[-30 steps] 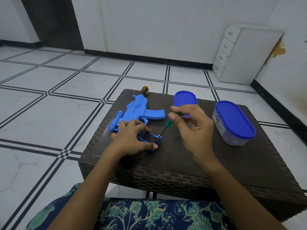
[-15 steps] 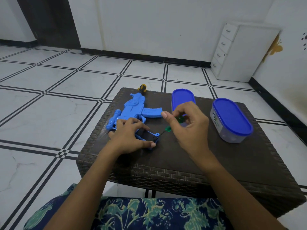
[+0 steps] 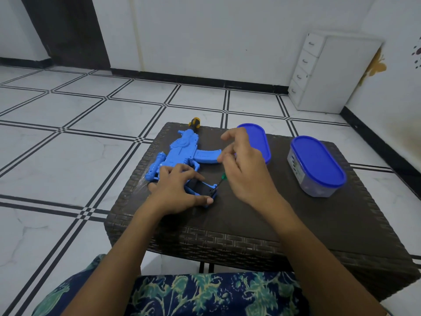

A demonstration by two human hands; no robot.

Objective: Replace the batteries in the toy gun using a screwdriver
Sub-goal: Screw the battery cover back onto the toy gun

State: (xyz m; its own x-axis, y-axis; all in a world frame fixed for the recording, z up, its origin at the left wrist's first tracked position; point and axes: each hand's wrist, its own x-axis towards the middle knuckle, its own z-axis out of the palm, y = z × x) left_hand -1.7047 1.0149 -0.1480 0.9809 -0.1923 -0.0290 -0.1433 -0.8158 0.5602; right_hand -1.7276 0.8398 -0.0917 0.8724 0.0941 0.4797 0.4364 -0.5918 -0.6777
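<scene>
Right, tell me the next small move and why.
Probably twist the screwdriver: the right hand pinches it with its tip at the black battery compartment of the toy gun, which the left hand grips steady.

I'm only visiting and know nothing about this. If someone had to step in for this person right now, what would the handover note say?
Left hand holds the rear end of the blue toy gun down on the wicker table.
Right hand pinches the green screwdriver, with its tip at the gun's black battery compartment.
Done: the tool is placed. Whether the screw is out cannot be told, and no batteries show.
Left: open the compartment, swap the batteries, close it and screw it shut.
A blue-lidded container stands at the right.
</scene>
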